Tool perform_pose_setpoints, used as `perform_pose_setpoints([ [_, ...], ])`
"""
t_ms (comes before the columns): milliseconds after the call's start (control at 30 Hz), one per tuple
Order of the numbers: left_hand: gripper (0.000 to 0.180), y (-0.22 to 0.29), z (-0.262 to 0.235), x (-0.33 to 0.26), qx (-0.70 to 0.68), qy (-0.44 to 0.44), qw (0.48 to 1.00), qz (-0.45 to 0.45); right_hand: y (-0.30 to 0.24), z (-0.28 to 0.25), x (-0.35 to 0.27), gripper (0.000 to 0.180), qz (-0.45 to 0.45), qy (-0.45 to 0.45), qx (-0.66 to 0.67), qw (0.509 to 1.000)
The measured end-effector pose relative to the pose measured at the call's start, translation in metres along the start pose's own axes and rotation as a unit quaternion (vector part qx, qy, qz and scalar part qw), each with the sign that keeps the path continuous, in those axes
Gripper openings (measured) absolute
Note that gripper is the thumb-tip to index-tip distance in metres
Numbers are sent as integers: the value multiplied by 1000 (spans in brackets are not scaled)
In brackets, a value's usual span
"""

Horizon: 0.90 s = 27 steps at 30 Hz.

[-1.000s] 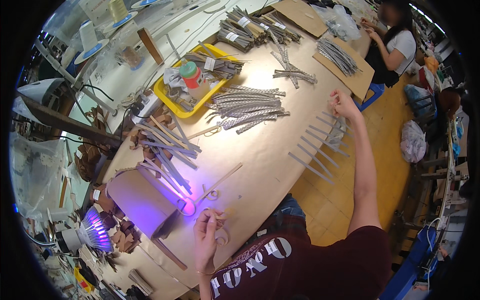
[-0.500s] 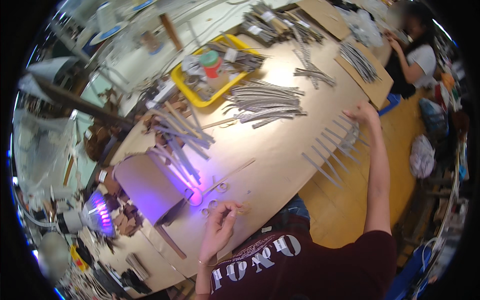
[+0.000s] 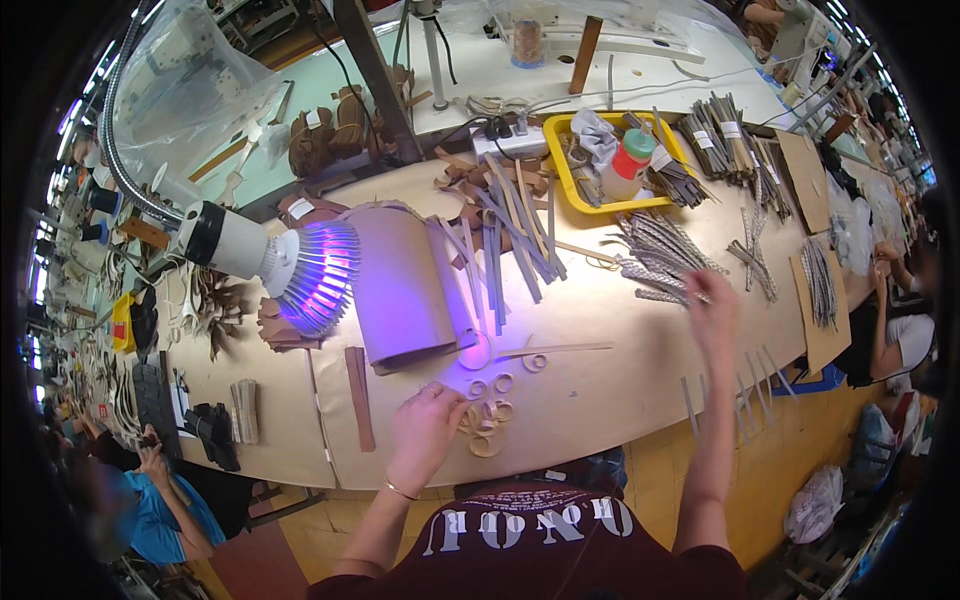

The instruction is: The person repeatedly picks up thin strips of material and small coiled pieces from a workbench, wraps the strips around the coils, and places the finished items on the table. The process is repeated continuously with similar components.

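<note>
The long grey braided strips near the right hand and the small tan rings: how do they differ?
The long grey braided strips lie stretched out; the small tan rings are curled loops. The strips look woven, the rings plain. The strips lie side by side near the right hand, the rings clustered beside the left hand. Both rest on the smooth tan tabletop.

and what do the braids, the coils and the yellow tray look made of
Braids: perhaps leather or synthetic strips; greyish, slight sheen, plaited texture showing.
Coils: thin, pale tan strips that hold a curl, maybe leather or tape; the look leaves it open.
Yellow tray: probably plastic; smooth, evenly coloured, with rounded corners.
</note>
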<state>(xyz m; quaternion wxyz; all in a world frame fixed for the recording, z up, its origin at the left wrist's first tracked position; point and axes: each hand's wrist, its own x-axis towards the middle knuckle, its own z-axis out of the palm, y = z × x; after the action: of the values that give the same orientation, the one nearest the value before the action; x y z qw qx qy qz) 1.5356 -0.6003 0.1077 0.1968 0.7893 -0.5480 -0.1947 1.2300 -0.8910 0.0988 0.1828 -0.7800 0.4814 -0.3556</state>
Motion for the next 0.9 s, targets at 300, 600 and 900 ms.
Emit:
perform_pose_setpoints([
  [300,26,0,-13,1,-19,59,998,-15,-125,202,112,29,75,-123,9,990],
  [600,16,8,-31,17,-131,150,979,41,-123,218,118,28,119,-69,43,990],
  [900,24,49,-41,48,-254,161,941,155,-157,115,94,14,34,5,433,901],
])
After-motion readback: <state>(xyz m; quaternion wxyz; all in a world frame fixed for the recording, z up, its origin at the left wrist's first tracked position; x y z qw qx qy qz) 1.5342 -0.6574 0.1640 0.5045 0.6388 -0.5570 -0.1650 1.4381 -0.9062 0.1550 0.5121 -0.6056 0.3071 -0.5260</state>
